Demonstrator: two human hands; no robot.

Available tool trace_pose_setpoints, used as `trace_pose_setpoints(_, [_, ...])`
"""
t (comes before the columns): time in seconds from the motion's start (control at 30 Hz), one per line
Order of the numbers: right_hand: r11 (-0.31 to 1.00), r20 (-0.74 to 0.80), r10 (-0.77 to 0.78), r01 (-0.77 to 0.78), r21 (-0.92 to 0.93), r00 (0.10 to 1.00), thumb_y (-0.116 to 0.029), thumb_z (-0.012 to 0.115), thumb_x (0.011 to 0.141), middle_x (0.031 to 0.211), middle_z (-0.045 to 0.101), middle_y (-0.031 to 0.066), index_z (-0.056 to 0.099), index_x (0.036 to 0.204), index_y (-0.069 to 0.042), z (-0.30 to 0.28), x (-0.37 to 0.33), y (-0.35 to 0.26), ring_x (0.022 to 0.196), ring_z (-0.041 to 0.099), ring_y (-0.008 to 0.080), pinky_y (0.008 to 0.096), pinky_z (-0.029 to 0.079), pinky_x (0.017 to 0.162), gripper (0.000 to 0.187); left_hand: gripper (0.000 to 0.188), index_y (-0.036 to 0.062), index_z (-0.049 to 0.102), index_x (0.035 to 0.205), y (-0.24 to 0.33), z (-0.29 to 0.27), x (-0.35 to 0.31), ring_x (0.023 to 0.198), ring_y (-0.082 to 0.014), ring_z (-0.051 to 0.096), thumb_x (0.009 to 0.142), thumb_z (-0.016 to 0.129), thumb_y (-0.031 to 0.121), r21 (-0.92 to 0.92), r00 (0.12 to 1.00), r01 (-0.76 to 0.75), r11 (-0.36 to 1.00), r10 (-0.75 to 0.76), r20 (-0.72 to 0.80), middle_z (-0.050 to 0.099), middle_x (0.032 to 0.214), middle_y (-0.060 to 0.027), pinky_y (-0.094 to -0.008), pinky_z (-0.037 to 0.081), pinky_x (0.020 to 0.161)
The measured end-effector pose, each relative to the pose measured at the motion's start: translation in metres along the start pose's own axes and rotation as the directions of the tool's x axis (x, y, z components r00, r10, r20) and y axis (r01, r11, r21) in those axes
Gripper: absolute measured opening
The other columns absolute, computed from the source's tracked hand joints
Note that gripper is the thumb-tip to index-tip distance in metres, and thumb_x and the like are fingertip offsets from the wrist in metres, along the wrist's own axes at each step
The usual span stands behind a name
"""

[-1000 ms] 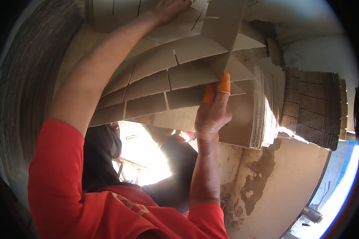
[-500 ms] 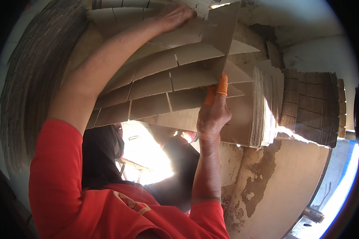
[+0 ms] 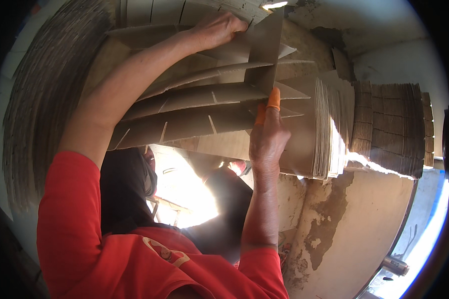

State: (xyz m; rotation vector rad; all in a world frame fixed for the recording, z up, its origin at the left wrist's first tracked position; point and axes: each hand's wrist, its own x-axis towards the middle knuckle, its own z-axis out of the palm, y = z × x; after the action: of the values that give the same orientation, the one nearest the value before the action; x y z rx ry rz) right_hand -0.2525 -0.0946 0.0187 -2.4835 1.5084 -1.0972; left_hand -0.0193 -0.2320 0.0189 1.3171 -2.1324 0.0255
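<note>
A: What bulks largest?
B: The tall pile (image 3: pixel 55 99) of card at the left. Next, in front of the person, the long strips (image 3: pixel 184 127), side by side and tilted.
A: After those?
B: At the right, the slotted pile (image 3: pixel 391 132) and, just beside it, the pale-edged stack (image 3: pixel 322 134). Then the cross strip (image 3: pixel 264 47), standing across the long strips near their right ends.
A: And the hands?
B: The left hand (image 3: pixel 217 31) is on the far side, left of the cross strip, fingers curled; I cannot tell whether they grip anything. The right hand (image 3: pixel 269 142) seems to pinch the cross strip's near end.
A: Smallest?
B: Orange caps (image 3: pixel 274 98) on two right fingers, and thin slots (image 3: pixel 212 124) in the long strips.
A: Which step is this?
B: I'd judge, fitting the cross strip into the long ones.
A: What does the next move call for?
B: Probably a steady right pinch, slots lined up, and a push that doesn't crease the card.
</note>
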Motion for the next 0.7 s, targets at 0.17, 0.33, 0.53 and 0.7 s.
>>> trace_pose_setpoints(0.17, [0.999, 0.043, 0.02, -0.021, 0.026, 0.999, 0.014, 0.055, 0.074, 0.071, 0.059, 0.0107, 0.045, 0.132, 0.002, -0.006, 0.0, -0.002, 0.05, 0.057, 0.0202, 0.0312, 0.047, 0.045, 0.06, 0.016, 0.0023, 0.058, 0.082, -0.002, 0.0, 0.0, 0.075, -0.0374, 0.06, 0.067, 0.062, -0.003, -0.007, 0.999, -0.013, 1.0, 0.013, -0.051, 0.061, 0.075, -0.018, -0.0447, 0.046, 0.063])
trace_pose_setpoints(0.33, [1.0, 0.042, -0.009, 0.01, -0.013, 0.999, 0.016, 0.053, 0.071, 0.067, 0.055, 0.0098, 0.047, 0.13, 0.003, -0.007, -0.001, 0.0, 0.048, 0.053, 0.02, 0.0319, 0.045, 0.043, 0.061, 0.019, 0.0017, 0.059, 0.083, -0.002, 0.001, -0.002, 0.076, -0.0371, 0.061, 0.066, 0.06, -0.006, 0.024, 1.0, -0.009, 1.0, 0.009, -0.018, 0.061, 0.076, -0.0192, -0.0439, 0.047, 0.064])
trace_pose_setpoints(0.53, [0.999, 0.044, -0.021, 0.022, -0.038, 0.999, 0.016, 0.053, 0.07, 0.064, 0.053, 0.0098, 0.047, 0.129, 0.003, -0.014, -0.002, -0.003, 0.047, 0.053, 0.0201, 0.0322, 0.044, 0.042, 0.061, 0.021, 0.0009, 0.06, 0.083, -0.004, -0.002, -0.004, 0.079, -0.0364, 0.061, 0.064, 0.058, -0.006, -0.115, 0.999, 0.017, 0.993, -0.013, 0.03, 0.061, 0.077, -0.0191, -0.0428, 0.046, 0.065])
trace_pose_setpoints(0.7, [1.0, 0.108, 0.029, -0.029, -0.003, 0.994, 0.016, 0.052, 0.07, 0.064, 0.052, 0.01, 0.049, 0.128, 0.003, -0.026, 0.003, -0.014, 0.048, 0.053, 0.0213, 0.0328, 0.044, 0.043, 0.059, 0.021, -0.0006, 0.06, 0.085, -0.005, -0.001, -0.011, 0.078, -0.036, 0.059, 0.064, 0.059, -0.005, -0.08, 0.992, -0.032, 0.996, 0.022, -0.126, 0.06, 0.078, -0.0193, -0.0418, 0.045, 0.066])
